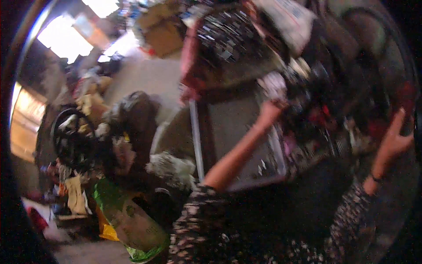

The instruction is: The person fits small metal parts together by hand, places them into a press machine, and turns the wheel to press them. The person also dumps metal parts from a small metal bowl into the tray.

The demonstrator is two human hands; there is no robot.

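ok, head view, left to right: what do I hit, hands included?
Black wheel-like ring → green-edged sack → pale crumpled plastic → left hand → right hand. Left out: the light-framed flat piece, which the left arm overlaps.

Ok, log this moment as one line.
left hand: at pale crumpled item, near pale-edged frame | right hand: far right | view: blurred, both grips unclear

A green-edged sack (134, 220) lies lower left, near a crumpled plastic bag (171, 167). Farther left is a black wheel (70, 143); a cardboard box (163, 38) sits near the top.
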